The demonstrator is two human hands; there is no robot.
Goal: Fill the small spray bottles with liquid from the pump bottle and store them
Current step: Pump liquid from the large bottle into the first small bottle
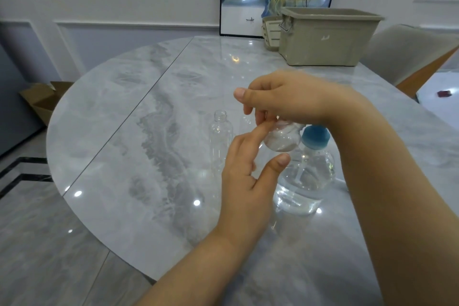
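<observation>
Two hands over marble table (129, 112), right grip (280, 99) pinching small bottle (282, 139), left grip (248, 169) spread, uncapped bottle (219, 136) beside

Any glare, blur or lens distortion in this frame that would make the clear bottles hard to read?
Head view: bright point reflections dot the glossy table; the right hand and the small bottle it holds are motion-blurred; the empty open bottle nearly vanishes against the marble; wide-angle bending curves the wall mouldings and the bin.

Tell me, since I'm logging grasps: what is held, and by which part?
The right hand grips a small clear bottle near its top; the left hand's fingers touch its side.
</observation>
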